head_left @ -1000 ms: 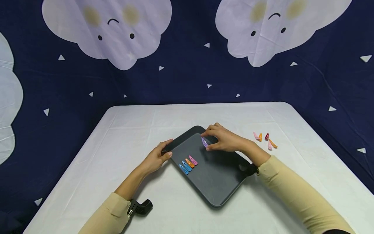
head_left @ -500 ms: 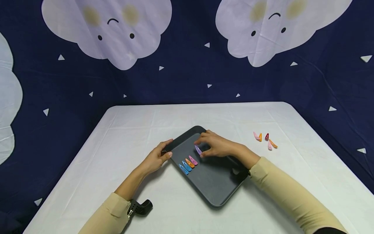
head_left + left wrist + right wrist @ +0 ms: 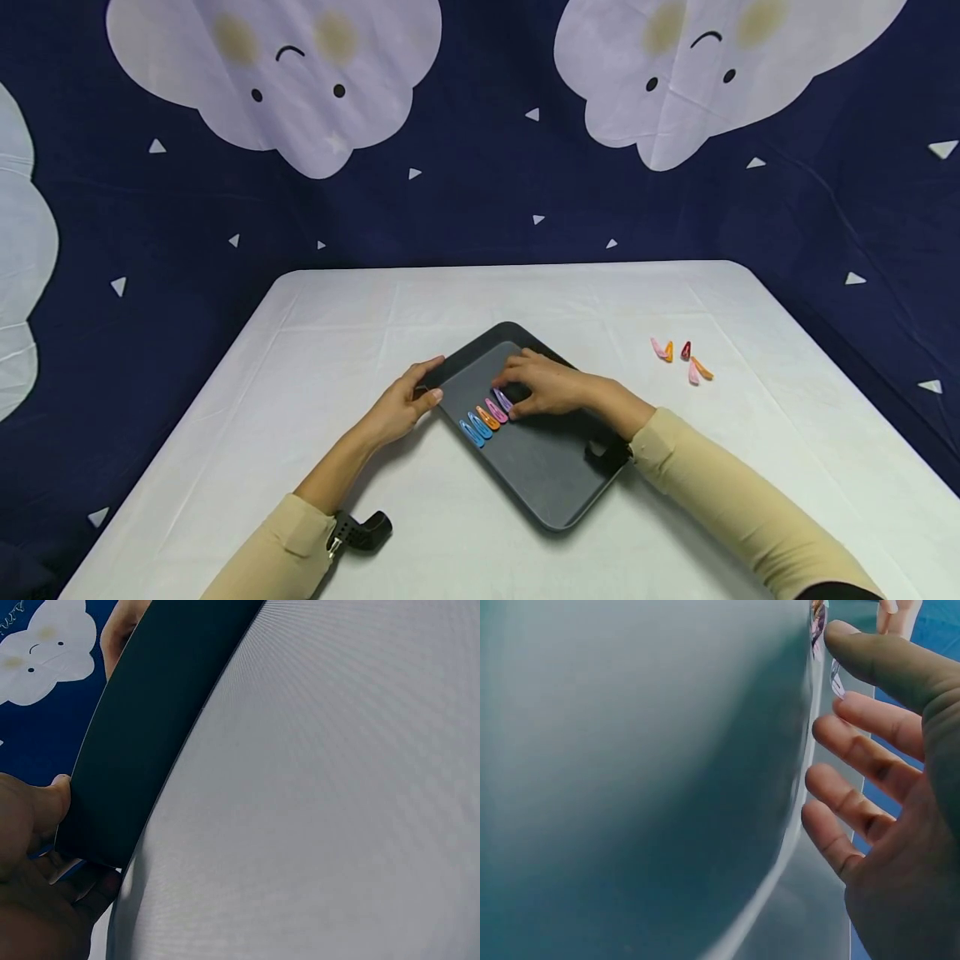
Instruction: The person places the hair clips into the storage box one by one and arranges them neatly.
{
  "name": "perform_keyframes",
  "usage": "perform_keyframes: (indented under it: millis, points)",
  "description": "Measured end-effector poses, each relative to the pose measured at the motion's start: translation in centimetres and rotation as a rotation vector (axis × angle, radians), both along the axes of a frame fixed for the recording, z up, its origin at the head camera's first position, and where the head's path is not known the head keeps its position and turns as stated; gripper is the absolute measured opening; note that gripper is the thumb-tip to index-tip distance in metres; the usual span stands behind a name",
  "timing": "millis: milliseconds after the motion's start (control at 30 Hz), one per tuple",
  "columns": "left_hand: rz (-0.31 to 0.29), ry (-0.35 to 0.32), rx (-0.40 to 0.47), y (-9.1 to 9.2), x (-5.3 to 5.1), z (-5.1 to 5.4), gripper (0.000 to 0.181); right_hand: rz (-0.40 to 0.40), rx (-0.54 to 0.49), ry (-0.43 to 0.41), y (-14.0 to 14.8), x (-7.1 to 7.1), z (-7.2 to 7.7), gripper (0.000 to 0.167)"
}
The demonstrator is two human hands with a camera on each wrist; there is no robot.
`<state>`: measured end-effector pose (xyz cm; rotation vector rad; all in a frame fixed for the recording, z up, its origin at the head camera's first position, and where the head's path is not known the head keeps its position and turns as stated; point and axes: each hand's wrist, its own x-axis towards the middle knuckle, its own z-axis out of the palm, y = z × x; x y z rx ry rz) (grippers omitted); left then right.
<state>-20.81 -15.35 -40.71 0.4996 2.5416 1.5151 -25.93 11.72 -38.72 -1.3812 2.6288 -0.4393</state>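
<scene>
A dark grey baking tray (image 3: 558,475) lies at an angle on the table. My left hand (image 3: 397,410) holds its left corner; in the left wrist view the thumb (image 3: 52,801) lies against the tray wall, other fingers under the edge. Inside the tray my right hand (image 3: 551,385) pinches a purple snap hair clip (image 3: 502,401) between thumb and fingers, at the far end of a slanting row. That row has two blue clips (image 3: 472,433), an orange clip (image 3: 487,418) and a pink clip (image 3: 496,410). In the right wrist view the purple clip (image 3: 837,679) shows beside the index fingertip.
To the right of the tray, several loose hair clips lie on the white tablecloth (image 3: 345,317), among them a dark red clip (image 3: 686,351) and an orange clip (image 3: 701,369). A dark blue cloud-print cloth (image 3: 480,208) hangs behind the table.
My right hand has moved left and toward me, bringing the purple clip down beside the pink one. The left hand and the tray have stayed put.
</scene>
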Motion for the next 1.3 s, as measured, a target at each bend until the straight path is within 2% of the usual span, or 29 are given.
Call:
perform_keyframes:
  millis: [500,1300]
  points:
    - [-0.007,0.016,-0.005,-0.13,0.01,-0.08,0.054,-0.009,0.035,-0.015,-0.11,0.1,-0.29,0.048]
    - [-0.014,0.002,-0.002,-0.11,0.1,0.05,0.054,-0.016,0.05,-0.037,-0.07,0.14,-0.34,0.053]
